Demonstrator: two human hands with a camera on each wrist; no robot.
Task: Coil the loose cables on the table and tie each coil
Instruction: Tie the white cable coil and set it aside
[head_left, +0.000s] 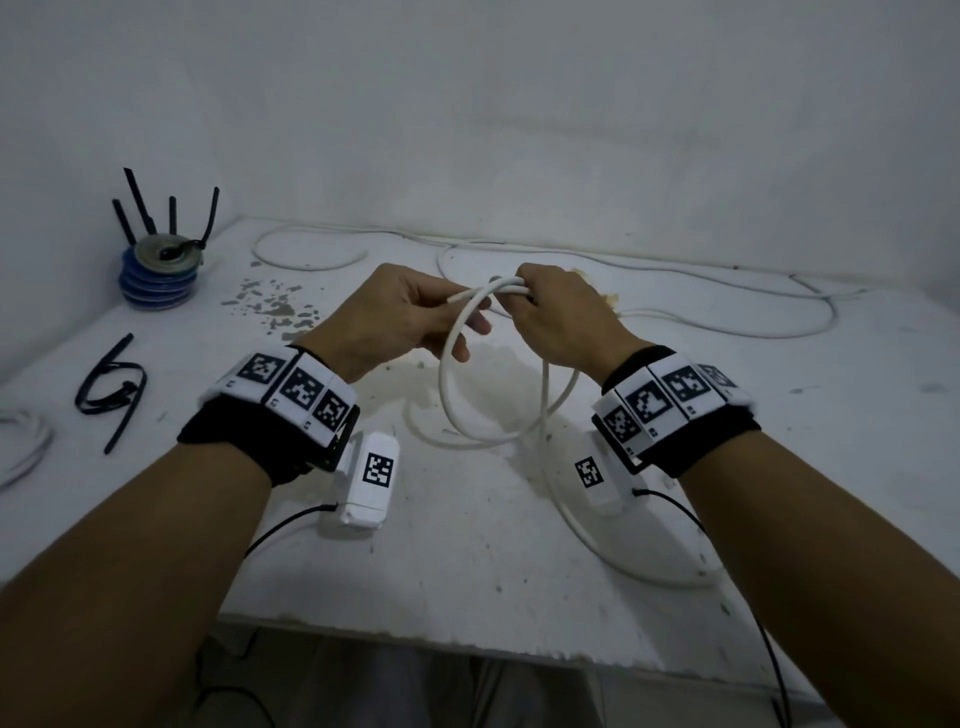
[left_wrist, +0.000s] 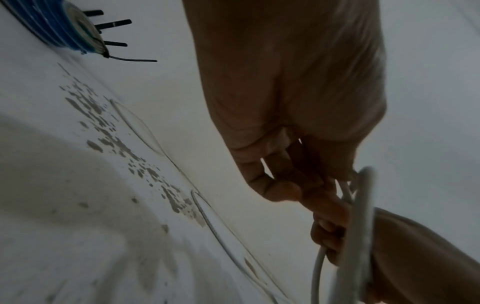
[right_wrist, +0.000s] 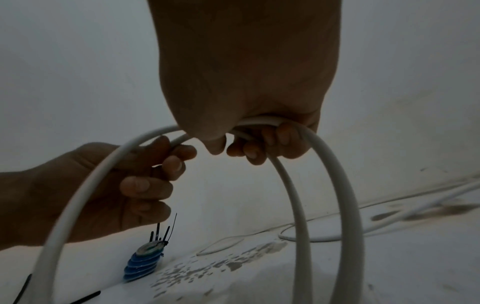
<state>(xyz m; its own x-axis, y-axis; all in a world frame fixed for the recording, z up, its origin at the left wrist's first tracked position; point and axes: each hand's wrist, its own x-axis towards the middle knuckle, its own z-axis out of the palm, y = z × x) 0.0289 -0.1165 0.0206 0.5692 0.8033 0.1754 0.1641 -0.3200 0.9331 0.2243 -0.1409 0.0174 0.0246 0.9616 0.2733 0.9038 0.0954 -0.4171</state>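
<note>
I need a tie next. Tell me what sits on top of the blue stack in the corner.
A round silvery disc caps the blue stack. Black ties stand up behind it, one hooked over the disc. What holds their lower ends is hidden.

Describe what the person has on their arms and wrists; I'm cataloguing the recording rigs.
Forearms are bare, no sleeves. Each wrist carries a black band topped by a row of white blocks printed with black square-pattern markers. Under each wrist hangs a white box bearing one more marker, with a thin black cable trailing toward the person. The right wrist's set matches.
</note>
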